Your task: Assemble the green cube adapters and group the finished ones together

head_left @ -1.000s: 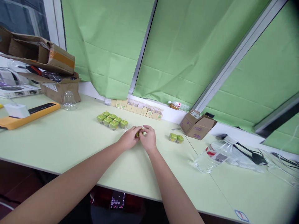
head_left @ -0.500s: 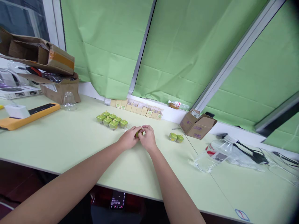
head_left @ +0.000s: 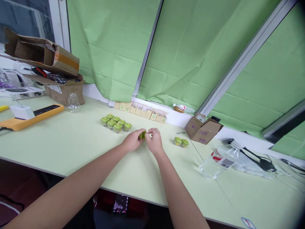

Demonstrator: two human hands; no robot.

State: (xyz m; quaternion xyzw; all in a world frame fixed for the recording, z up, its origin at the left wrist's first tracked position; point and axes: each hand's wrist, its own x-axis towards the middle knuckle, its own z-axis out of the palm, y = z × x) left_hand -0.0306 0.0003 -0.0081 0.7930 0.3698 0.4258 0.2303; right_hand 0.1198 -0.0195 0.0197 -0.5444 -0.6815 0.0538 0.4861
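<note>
My left hand (head_left: 132, 141) is closed around a small green square piece (head_left: 142, 135), held above the table. Just right of it, my right hand (head_left: 154, 140) is pinched at the edge of the piece; what lies between its fingertips is too small to make out. Beyond my left hand stands a cluster of several similar green-topped clear cups (head_left: 116, 122) with yellowish stubs on top. Two more green-topped cups (head_left: 181, 142) sit to the right of my hands. A clear lid-like piece (head_left: 132, 129) lies partly behind my left hand.
Small tan boxes (head_left: 143, 111) line the wall. A cardboard box (head_left: 202, 128) and large clear bottle (head_left: 219, 159) stand right. A yellow power strip (head_left: 47, 114), glass jar (head_left: 73, 103) and stacked cartons (head_left: 64, 90) are left. A lit phone (head_left: 120, 204) lies below the table edge.
My right hand has drawn slightly right, away from my left, so more of the green piece shows. The view has shifted a little; the other things stay put.
</note>
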